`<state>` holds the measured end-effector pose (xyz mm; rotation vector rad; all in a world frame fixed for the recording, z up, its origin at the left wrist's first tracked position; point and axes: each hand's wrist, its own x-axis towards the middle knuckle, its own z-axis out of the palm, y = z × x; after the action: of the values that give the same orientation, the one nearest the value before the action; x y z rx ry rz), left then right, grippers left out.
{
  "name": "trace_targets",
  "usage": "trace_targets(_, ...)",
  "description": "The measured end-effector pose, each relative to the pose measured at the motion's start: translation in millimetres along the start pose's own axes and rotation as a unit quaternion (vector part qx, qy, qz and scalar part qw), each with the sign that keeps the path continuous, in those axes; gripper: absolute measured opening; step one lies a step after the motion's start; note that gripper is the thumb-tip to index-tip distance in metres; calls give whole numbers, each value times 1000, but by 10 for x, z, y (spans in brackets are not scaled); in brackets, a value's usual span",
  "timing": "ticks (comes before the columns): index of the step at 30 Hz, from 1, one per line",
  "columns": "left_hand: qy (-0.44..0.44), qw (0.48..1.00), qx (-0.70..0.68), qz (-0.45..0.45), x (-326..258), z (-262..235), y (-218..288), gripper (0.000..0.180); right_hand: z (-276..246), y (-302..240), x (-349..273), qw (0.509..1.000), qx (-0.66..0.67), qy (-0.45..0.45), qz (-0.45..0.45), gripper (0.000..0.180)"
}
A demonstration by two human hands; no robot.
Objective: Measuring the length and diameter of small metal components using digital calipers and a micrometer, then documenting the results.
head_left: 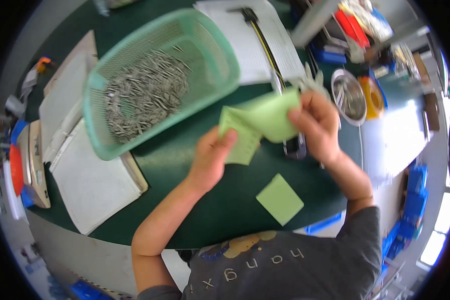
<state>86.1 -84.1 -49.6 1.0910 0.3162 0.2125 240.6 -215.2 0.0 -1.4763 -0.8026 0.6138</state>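
Note:
My left hand pinches a light green paper sheet with thumb and fingers; faint marks show on it. From the other side my right hand grips a curled green sheet, its thumb on top. The two green parts meet between my hands; whether they are one folded sheet or two, I cannot tell. Below them on the dark green table lies a square green sticky note. A dark device, partly covered, rests under my right hand.
A mint green basket with many small grey metal pins stands at the back left. Beside it lies an open binder. A caliper rests on white paper. A metal bowl and a yellow tape roll stand right.

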Motion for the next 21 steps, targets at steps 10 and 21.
trace_targets(10, -57, 949, 250, 183, -83, 13, 279, 38, -88, -68, -95, 949, -241, -75, -189, 11)
trace_targets(21, 62, 995, -17, -77, -153, -113, 46, 30, -105, -93, -667, 817, -405, -378, -159, 47)
